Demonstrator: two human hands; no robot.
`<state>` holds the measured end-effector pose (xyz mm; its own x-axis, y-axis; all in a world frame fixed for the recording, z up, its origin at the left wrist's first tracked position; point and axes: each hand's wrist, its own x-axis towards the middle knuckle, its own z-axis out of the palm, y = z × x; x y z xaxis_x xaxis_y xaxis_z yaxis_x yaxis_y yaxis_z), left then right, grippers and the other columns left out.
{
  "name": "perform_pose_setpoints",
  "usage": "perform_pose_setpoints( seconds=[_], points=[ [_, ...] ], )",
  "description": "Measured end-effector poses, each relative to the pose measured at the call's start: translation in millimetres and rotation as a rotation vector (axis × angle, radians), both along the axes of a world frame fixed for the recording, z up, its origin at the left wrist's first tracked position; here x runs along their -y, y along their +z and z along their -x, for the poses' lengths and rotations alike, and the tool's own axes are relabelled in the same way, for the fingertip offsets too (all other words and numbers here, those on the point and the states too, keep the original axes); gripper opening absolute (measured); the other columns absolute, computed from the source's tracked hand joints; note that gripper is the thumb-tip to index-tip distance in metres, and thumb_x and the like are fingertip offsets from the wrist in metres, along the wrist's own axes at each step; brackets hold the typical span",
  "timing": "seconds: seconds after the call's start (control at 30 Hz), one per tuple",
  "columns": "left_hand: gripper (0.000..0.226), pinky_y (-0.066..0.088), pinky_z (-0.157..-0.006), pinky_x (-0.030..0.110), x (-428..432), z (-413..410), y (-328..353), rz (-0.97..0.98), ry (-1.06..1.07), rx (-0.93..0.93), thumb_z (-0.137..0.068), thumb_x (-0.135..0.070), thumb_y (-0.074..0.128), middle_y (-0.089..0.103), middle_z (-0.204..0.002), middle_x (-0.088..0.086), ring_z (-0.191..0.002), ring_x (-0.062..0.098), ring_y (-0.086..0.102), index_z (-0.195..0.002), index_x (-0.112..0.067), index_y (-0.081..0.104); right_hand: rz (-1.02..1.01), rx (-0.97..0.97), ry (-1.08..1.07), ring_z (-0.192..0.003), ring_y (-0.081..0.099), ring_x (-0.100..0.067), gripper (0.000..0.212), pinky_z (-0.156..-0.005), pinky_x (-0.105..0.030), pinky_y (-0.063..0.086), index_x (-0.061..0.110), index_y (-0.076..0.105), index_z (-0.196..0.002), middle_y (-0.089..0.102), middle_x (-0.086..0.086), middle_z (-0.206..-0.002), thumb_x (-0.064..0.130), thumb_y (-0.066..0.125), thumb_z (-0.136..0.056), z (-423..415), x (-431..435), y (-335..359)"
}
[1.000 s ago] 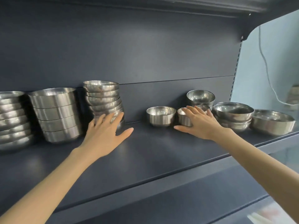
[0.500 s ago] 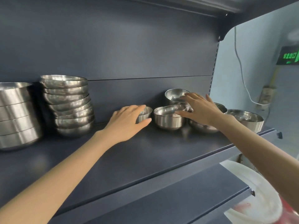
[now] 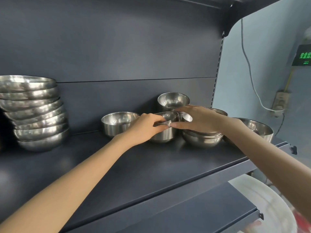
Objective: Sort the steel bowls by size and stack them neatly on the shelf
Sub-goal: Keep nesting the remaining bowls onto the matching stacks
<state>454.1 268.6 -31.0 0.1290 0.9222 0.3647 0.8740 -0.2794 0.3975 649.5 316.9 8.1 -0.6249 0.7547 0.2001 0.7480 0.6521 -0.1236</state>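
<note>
On the dark shelf [image 3: 151,165], my left hand [image 3: 148,126] pinches the near rim of a small steel bowl [image 3: 165,134]; a second bowl seems nested and tilted inside it. My right hand [image 3: 200,120] lies flat with fingers apart over a stack of shallow bowls [image 3: 202,140], its thumb touching the small bowl's rim. Another small bowl [image 3: 117,123] stands just left of it. Behind my hands a small bowl [image 3: 173,100] sits higher. A tall stack of wide bowls [image 3: 33,115] is at the far left, and a large bowl [image 3: 257,130] at the far right.
The shelf's right end bracket [image 3: 293,149] is just past the large bowl. Below are a lower shelf [image 3: 202,212] and a white round object [image 3: 269,207]. A cable [image 3: 249,64], a wall socket [image 3: 281,100] and a green sign [image 3: 304,55] are on the right wall.
My left hand has moved right from the tall stack, past the left small bowl, to the middle small bowl and gripped its rim. My right hand stayed over the shallow stack. The view has shifted right.
</note>
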Motion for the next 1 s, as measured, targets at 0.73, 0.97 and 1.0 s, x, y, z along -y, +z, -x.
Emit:
perform_pose_setpoints(
  seconds=[0.73,0.97,1.0],
  points=[
    [0.013,0.051,-0.091,0.036,4,16,10,0.018,-0.05,0.116,-0.085,-0.024,0.072,0.071,-0.093,-0.009,-0.093,0.009,0.065,-0.098,-0.022,0.073,0.079,-0.1,0.094,-0.082,0.053,-0.012,0.025,-0.064,-0.002,0.035,0.014,0.072,-0.1,0.062,0.003,-0.09,0.029,0.074,-0.081,19,-12,8],
    [0.006,0.046,-0.082,0.016,7,28,12,0.054,-0.091,0.159,-0.087,-0.021,0.07,0.069,-0.089,-0.008,-0.089,0.007,0.063,-0.093,-0.023,0.07,0.102,-0.176,0.128,-0.074,0.05,-0.003,0.016,-0.063,-0.003,0.035,0.014,0.068,-0.09,0.059,0.008,-0.081,0.024,0.075,-0.08,27,-7,2],
    [0.006,0.044,-0.078,0.011,7,30,13,0.057,-0.096,0.173,-0.087,-0.021,0.07,0.068,-0.088,-0.008,-0.087,0.006,0.062,-0.091,-0.025,0.068,0.106,-0.195,0.132,-0.075,0.051,-0.001,0.014,-0.064,-0.003,0.035,0.015,0.068,-0.089,0.058,0.011,-0.08,0.024,0.075,-0.08,28,-6,2]
  ],
)
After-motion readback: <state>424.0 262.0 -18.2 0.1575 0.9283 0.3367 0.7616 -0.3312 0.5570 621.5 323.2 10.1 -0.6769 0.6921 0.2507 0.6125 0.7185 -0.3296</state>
